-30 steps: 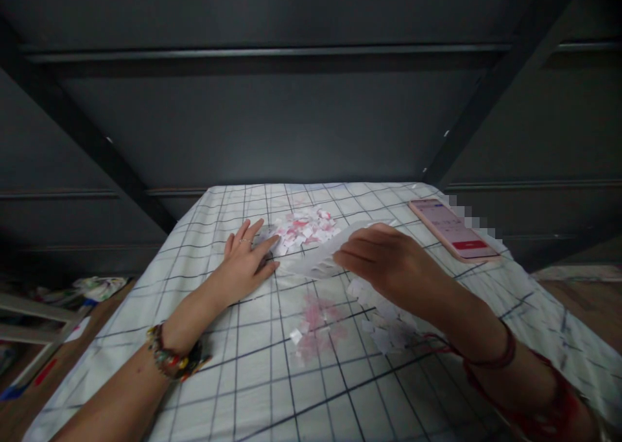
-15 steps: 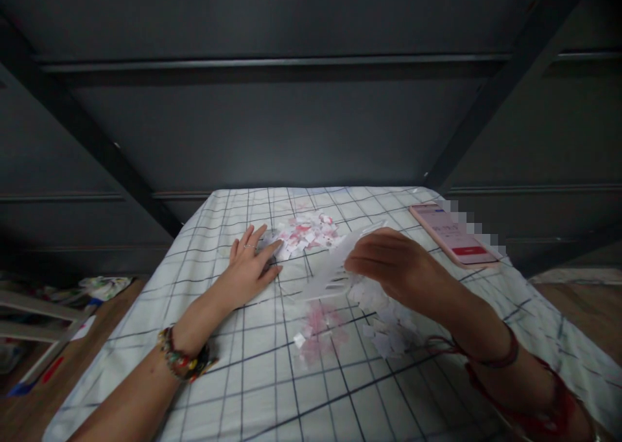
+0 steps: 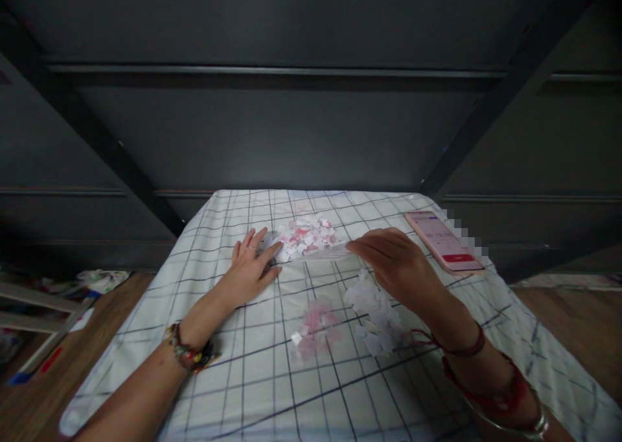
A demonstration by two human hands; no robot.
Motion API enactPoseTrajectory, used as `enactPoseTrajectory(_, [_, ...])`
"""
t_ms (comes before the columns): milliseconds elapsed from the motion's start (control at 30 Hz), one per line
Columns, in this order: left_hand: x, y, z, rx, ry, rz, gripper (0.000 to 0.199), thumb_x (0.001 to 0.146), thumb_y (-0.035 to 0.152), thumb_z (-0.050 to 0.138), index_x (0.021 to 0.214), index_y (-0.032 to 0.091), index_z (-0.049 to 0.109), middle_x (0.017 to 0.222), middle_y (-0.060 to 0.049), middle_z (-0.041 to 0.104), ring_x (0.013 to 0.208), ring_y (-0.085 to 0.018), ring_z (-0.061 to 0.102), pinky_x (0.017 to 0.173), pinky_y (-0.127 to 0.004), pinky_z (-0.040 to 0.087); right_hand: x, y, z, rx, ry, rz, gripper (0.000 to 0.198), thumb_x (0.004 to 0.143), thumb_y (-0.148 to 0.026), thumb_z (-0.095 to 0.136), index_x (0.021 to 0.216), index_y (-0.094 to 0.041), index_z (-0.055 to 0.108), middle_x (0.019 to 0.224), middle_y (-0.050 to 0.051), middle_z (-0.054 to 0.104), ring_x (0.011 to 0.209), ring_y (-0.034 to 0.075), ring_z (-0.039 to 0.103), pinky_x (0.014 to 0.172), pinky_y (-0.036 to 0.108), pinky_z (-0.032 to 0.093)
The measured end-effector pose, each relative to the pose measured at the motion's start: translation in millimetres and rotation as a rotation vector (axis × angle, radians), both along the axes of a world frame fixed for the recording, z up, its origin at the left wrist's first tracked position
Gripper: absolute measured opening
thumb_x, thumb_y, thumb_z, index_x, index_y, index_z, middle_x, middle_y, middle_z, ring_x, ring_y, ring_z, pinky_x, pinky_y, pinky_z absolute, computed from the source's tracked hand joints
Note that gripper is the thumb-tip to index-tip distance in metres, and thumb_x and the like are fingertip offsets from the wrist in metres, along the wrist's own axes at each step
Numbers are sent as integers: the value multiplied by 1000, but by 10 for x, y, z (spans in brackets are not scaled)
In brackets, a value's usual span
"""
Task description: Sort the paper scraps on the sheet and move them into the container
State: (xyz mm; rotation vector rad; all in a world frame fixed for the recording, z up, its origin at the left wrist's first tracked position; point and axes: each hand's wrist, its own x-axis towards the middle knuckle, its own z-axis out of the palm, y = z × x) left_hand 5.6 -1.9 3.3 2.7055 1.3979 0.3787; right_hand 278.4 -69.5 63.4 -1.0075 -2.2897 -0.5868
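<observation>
My left hand [image 3: 250,264] lies on the checked cloth with its fingers spread, its index finger at the left edge of a pile of white and pink paper scraps [image 3: 308,233]. My right hand [image 3: 401,260] pinches the right end of a thin, translucent white plastic piece [image 3: 326,254]. That piece is seen nearly edge-on, along the near side of the pile; blur hides its exact kind. Nearer me lie a small heap of pink scraps [image 3: 315,328] and, to its right, a heap of white scraps [image 3: 376,315], close below my right hand.
A phone in a pink case [image 3: 444,242] rests at the table's right edge, its screen lit. The white checked tablecloth [image 3: 233,390] covers the table, which stands against a dark panelled wall [image 3: 291,131]. A pale frame [image 3: 43,325] is on the floor at left.
The plastic piece has swung from a raised, broad-side slant to a nearly edge-on position near the main pile. My right hand still pinches it; my left hand stays in place.
</observation>
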Motion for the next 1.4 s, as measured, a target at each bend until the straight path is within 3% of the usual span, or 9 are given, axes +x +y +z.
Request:
enactPoseTrajectory(233, [-8, 16, -8, 12, -28, 27, 42, 86, 30, 50, 127, 22, 47, 145, -15, 25, 134, -39, 14, 99, -63, 23, 27, 54, -12, -20, -73, -141, 43, 73, 7, 36, 102, -14, 59, 79, 5, 65, 74, 17, 52, 67, 32, 39])
enactPoseTrajectory(333, [0, 7, 3, 2, -18, 33, 43, 87, 30, 49, 128, 19, 48, 144, -17, 24, 134, -40, 13, 100, -63, 22, 165, 73, 15, -25, -79, -221, 45, 69, 7, 34, 98, -16, 61, 73, 4, 62, 69, 17, 51, 63, 32, 35])
enactPoseTrajectory(500, [13, -8, 14, -3, 2, 23, 42, 88, 30, 46, 128, 19, 48, 144, -17, 23, 134, -40, 12, 99, -63, 21, 337, 62, 81, -160, -141, -293, 43, 64, 6, 36, 87, -17, 63, 69, 3, 61, 66, 18, 51, 62, 33, 34])
enactPoseTrajectory(633, [24, -18, 23, 16, -7, 5, 41, 88, 30, 47, 128, 19, 48, 144, -16, 24, 134, -40, 11, 100, -62, 22, 336, 67, 94, -130, -105, -309, 40, 65, 5, 36, 83, -18, 63, 69, 3, 62, 69, 18, 52, 64, 33, 35])
enactPoseTrajectory(867, [72, -86, 46, 92, -48, -244, 44, 89, 33, 49, 131, 23, 45, 147, -13, 17, 134, -40, 9, 102, -62, 20, 423, 85, 44, -184, -57, -298, 43, 66, 6, 33, 84, -18, 64, 76, 4, 65, 76, 19, 54, 71, 34, 38])
enactPoseTrajectory(1033, [98, -104, 63, 122, -6, -405, 42, 90, 36, 48, 131, 27, 44, 149, -9, 14, 134, -38, 9, 103, -61, 20, 497, 85, 24, -121, -23, -297, 40, 68, 5, 34, 85, -17, 63, 79, 6, 65, 79, 19, 53, 74, 34, 37])
enactPoseTrajectory(1233, [100, -83, 58, 112, 7, -412, 38, 90, 34, 48, 128, 30, 47, 150, -5, 12, 134, -37, 11, 103, -62, 19, 548, 72, 17, -141, -31, -249, 36, 69, 5, 35, 77, -19, 61, 73, 2, 62, 75, 16, 52, 73, 30, 35])
enactPoseTrajectory(1400, [106, -77, 34, 131, 11, -417, 38, 91, 35, 47, 128, 29, 48, 150, -5, 12, 135, -38, 9, 102, -62, 21, 622, 91, 10, 33, 19, -339, 36, 72, 4, 35, 81, -16, 63, 77, 5, 64, 76, 18, 51, 74, 32, 33])
